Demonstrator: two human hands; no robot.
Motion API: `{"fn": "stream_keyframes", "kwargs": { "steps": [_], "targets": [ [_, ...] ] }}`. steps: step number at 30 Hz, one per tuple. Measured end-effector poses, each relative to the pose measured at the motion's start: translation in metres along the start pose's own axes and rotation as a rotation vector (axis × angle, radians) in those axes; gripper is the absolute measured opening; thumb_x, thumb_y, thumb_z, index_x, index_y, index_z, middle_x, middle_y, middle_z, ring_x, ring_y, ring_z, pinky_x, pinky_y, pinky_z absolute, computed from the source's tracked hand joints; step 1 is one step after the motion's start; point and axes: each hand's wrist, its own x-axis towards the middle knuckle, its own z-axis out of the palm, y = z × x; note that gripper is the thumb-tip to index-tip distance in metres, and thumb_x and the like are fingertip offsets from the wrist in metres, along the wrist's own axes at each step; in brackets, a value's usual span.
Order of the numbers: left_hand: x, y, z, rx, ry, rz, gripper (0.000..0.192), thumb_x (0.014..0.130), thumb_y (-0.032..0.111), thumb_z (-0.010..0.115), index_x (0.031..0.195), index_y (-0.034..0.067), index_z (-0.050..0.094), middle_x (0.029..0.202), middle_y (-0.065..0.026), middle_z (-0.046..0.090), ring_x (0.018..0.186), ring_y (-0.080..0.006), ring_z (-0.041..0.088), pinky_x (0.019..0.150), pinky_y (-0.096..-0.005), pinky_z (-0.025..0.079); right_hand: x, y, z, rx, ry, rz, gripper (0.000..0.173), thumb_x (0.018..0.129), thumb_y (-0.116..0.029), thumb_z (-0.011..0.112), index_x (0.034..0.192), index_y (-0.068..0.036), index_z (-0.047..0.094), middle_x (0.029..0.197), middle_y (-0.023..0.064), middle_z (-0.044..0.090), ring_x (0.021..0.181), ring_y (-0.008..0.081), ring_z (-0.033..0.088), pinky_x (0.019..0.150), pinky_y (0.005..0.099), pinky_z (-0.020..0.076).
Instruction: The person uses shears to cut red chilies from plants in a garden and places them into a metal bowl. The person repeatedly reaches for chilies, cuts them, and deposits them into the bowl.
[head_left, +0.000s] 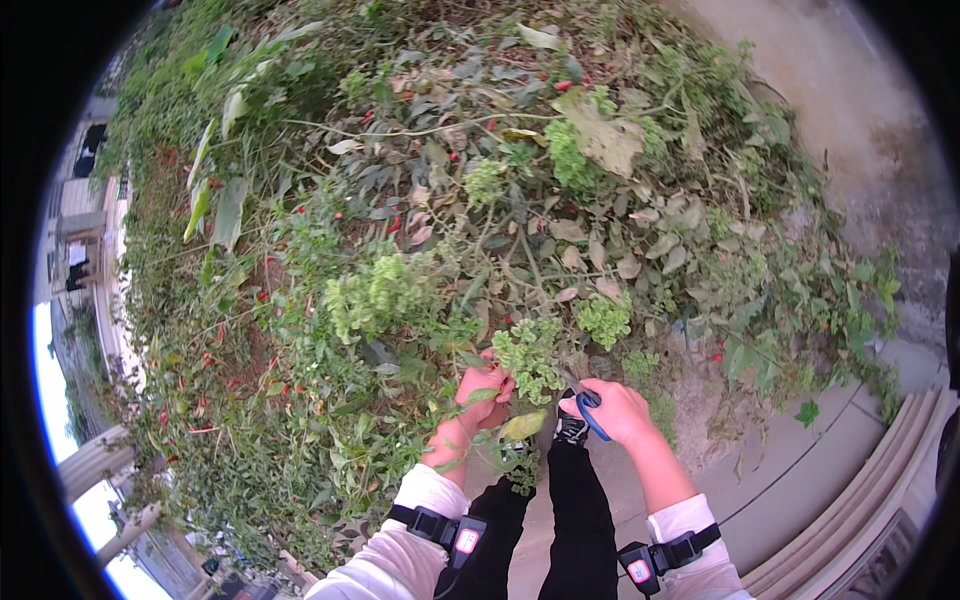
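Note:
My left hand (484, 390) is among the leaves at the bed's near edge, its fingers pinched on a pepper plant. A little red, likely a chili pepper (492, 366), shows at the fingertips; leaves partly cover the hand. My right hand (619, 411) grips scissors (591, 414) with blue-and-dark handles. Their blades point up and left toward a pale green, curly-leaved clump (532, 360) between the two hands. The blade tips are hard to make out against the foliage.
Red chili peppers (262, 296) dot the dense plants on the left. Wilted leaves (570, 229) spread across the middle. My shoe (571, 427) stands on paving close to the bed. Long ridged edging (847, 502) runs along the lower right, and a concrete surface (817, 97) lies upper right.

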Motion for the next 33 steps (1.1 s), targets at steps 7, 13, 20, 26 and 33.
{"fn": "stream_keyframes", "kwargs": {
  "steps": [7, 13, 20, 26, 33],
  "targets": [
    [0.056, -0.020, 0.005, 0.417, 0.347, 0.456, 0.022, 0.083, 0.022, 0.059, 0.102, 0.010, 0.055, 0.069, -0.0006, 0.051, 0.051, -0.0142, 0.049, 0.046, -0.0311, 0.039, 0.014, 0.007, 0.013, 0.134, 0.198, -0.052, 0.059, 0.067, -0.041, 0.072, 0.110, -0.003, 0.057, 0.086, 0.0101, 0.064, 0.079, 0.0183, 0.061, 0.074, 0.0287, 0.0462],
    [0.079, -0.057, -0.006, 0.495, 0.340, 0.606, 0.035, 0.082, 0.038, 0.057, 0.099, 0.007, 0.057, 0.073, -0.0051, 0.058, 0.062, -0.0242, 0.055, 0.056, -0.0404, 0.041, 0.032, 0.039, 0.021, 0.304, 0.114, -0.054, 0.059, 0.067, -0.032, 0.075, 0.111, 0.003, 0.055, 0.084, 0.0085, 0.063, 0.073, 0.0123, 0.057, 0.071, 0.0250, 0.0456],
    [0.055, -0.045, -0.001, 0.274, 0.218, 0.376, 0.035, 0.082, 0.036, 0.057, 0.098, 0.005, 0.057, 0.071, -0.0052, 0.058, 0.059, -0.0226, 0.054, 0.054, -0.0387, 0.041, 0.033, 0.051, 0.019, 0.180, 0.066, -0.035, 0.057, 0.068, -0.019, 0.073, 0.114, 0.006, 0.051, 0.074, 0.0045, 0.062, 0.063, 0.0071, 0.052, 0.065, 0.0213, 0.0447],
    [0.050, -0.038, -0.001, 0.176, 0.182, 0.298, 0.034, 0.083, 0.035, 0.057, 0.098, 0.004, 0.056, 0.069, -0.0053, 0.058, 0.057, -0.0213, 0.053, 0.052, -0.0372, 0.040, 0.031, 0.033, 0.014, 0.170, 0.007, -0.065, 0.040, 0.067, -0.006, 0.065, 0.106, 0.000, 0.056, 0.065, 0.0000, 0.057, 0.054, 0.0052, 0.046, 0.051, 0.0216, 0.0384],
    [0.065, -0.028, 0.013, 0.145, 0.164, 0.327, 0.033, 0.083, 0.033, 0.056, 0.098, 0.003, 0.055, 0.068, -0.0055, 0.058, 0.054, -0.0197, 0.052, 0.050, -0.0356, 0.040, 0.033, 0.019, 0.018, 0.458, -0.067, 0.040, 0.025, 0.070, 0.003, 0.054, 0.095, -0.002, 0.057, 0.060, -0.0021, 0.052, 0.044, 0.0039, 0.041, 0.039, 0.0190, 0.0290]
  ]
}}
